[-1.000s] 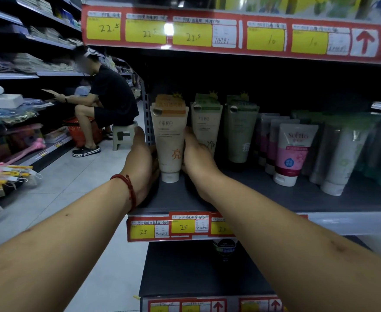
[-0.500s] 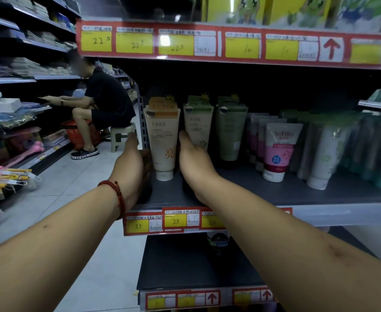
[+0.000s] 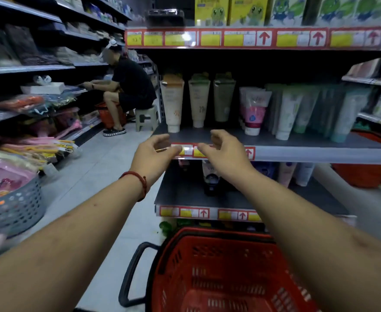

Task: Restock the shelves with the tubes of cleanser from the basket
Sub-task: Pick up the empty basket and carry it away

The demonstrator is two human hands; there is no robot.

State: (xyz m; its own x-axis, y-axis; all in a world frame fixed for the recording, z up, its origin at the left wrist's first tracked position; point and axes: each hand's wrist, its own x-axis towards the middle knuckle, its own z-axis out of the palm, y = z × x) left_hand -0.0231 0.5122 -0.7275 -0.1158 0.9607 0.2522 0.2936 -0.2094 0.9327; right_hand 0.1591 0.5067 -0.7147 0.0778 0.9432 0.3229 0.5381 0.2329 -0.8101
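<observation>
Three cleanser tubes stand cap-down at the left end of the middle shelf (image 3: 297,152): a cream tube with an orange top (image 3: 173,104), a pale green-topped one (image 3: 199,102) and an olive one (image 3: 223,100). My left hand (image 3: 153,154) and my right hand (image 3: 221,152) hover side by side in front of the shelf's price strip, below the tubes, fingers loosely curled and holding nothing. Underneath my forearms sits the red basket (image 3: 218,266) with its black handle (image 3: 131,275); the part of its inside that shows holds no tubes.
Pink and white tubes (image 3: 253,109) and several green ones fill the shelf to the right. A person (image 3: 131,91) sits on a stool in the aisle at the left. A grey basket (image 3: 11,208) of goods stands at the near left. Another red basket (image 3: 369,172) is at the right.
Both hands have let go of the cream tube and drawn back from the shelf toward me. The view has pulled back and tilted down, bringing the red basket into sight.
</observation>
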